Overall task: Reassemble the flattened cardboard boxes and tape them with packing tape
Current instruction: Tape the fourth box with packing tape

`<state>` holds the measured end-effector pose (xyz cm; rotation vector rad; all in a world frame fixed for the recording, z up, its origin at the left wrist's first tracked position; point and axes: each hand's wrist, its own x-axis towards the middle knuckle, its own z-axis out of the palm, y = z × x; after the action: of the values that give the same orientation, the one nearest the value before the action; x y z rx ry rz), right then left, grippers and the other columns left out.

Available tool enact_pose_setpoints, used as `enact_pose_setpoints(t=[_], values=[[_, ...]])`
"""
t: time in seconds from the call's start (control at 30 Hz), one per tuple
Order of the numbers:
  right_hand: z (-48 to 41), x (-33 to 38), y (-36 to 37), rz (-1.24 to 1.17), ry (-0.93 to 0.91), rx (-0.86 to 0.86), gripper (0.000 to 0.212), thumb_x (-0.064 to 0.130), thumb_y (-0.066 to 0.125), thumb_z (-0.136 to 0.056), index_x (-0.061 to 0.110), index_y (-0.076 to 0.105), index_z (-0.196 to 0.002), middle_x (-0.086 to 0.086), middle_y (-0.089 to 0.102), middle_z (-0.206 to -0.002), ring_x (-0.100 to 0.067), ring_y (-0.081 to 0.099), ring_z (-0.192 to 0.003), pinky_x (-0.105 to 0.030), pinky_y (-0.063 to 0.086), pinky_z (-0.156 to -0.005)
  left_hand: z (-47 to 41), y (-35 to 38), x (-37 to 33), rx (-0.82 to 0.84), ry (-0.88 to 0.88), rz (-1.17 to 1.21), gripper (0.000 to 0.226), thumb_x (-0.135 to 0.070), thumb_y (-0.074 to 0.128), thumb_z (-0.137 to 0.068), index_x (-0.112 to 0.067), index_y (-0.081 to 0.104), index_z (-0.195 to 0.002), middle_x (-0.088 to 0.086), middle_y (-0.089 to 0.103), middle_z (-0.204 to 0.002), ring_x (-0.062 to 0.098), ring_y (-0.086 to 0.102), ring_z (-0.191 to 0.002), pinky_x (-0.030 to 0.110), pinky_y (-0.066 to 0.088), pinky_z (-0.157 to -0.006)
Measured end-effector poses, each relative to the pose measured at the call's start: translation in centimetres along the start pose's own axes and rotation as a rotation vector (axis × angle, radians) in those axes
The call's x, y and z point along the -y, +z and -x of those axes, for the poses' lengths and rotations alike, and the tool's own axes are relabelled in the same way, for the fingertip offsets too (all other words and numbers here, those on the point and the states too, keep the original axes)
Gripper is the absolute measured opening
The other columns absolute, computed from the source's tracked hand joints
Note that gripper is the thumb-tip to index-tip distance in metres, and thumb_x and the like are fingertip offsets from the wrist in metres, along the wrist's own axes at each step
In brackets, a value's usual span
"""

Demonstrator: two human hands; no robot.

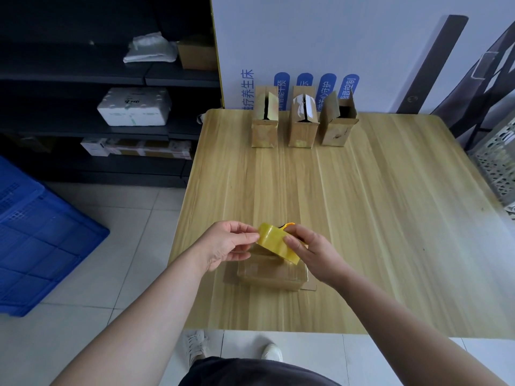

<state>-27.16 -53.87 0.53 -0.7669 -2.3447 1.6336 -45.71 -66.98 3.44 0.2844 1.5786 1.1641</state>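
Near the front edge of the table [376,218], left of its middle, a roll of packing tape [274,242] of yellowish film is held in the air just above a low cardboard box [271,275] that lies on the wood. The right hand [310,253] grips the roll from the right, thumb laid across the film and fingers curled round the far side, where an orange cutter [287,225] peeps out above the roll. The left hand [227,243] pinches the roll's left edge between thumb and fingertips; whether it has a loose end of tape cannot be told. Hands and roll together cover the far part of the box's top, so the seam there is hidden; a flat flap [310,287] sticks out at the box's near right corner. Along the far edge stand three upright boxes in a row, well apart from the hands: the left box [264,129] and the middle box [302,129] with top flaps ajar, the right box [337,129] with flaps standing open. Behind them leans a white panel [334,37] with blue lettering. A perforated metal basket [498,160] sits just off the right edge. Left of the table are dark shelves [83,76] holding a white foam box [135,107], and a blue crate [36,240] on the tiled floor.
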Motion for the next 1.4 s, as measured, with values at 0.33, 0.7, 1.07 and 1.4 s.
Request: enact_pose_setpoints(t=[0.33,0.7,1.07,1.4], values=[[0.0,0.3,-0.1,0.037,0.006,0.019,0.015,0.035,0.05,-0.099,0.028,0.062,-0.105,0.002,0.065,-0.097,-0.018,0.058,-0.09,-0.041,0.047,-0.085,-0.1,0.5,0.7,-0.053,0.095,0.018,0.011,-0.019,0.066,-0.091,-0.009,0.07,-0.091,0.003,0.065,-0.078,0.012,0.06,-0.069,0.036,0.057,-0.076],[0.0,0.7,-0.1,0.058,0.0,0.037,0.016,0.034,0.05,-0.099,0.025,0.062,-0.106,0.001,0.064,-0.093,-0.016,0.057,-0.086,-0.035,0.047,-0.08,-0.8,0.7,-0.4,-0.022,0.147,-0.114,0.006,-0.01,0.069,-0.088,-0.005,0.067,-0.091,0.006,0.065,-0.078,0.011,0.062,-0.068,0.025,0.057,-0.066],[0.3,1.2,-0.1,0.095,-0.012,0.043,0.01,0.032,0.05,-0.099,0.033,0.06,-0.1,0.005,0.062,-0.091,-0.006,0.054,-0.081,-0.02,0.042,-0.073,-0.8,0.4,-0.4,0.026,0.145,-0.155,0.008,-0.012,0.063,-0.092,-0.004,0.064,-0.091,0.005,0.06,-0.071,0.009,0.06,-0.063,0.027,0.059,-0.068],[0.1,1.7,-0.5,0.148,0.018,0.051,0.023,0.036,0.047,-0.1,0.023,0.063,-0.112,-0.004,0.065,-0.098,-0.016,0.058,-0.09,-0.027,0.046,-0.079,0.1,0.2,-0.2,-0.096,0.399,-0.402,0.016,-0.02,0.057,-0.096,-0.006,0.062,-0.092,0.005,0.058,-0.077,0.016,0.055,-0.071,0.041,0.053,-0.079]])
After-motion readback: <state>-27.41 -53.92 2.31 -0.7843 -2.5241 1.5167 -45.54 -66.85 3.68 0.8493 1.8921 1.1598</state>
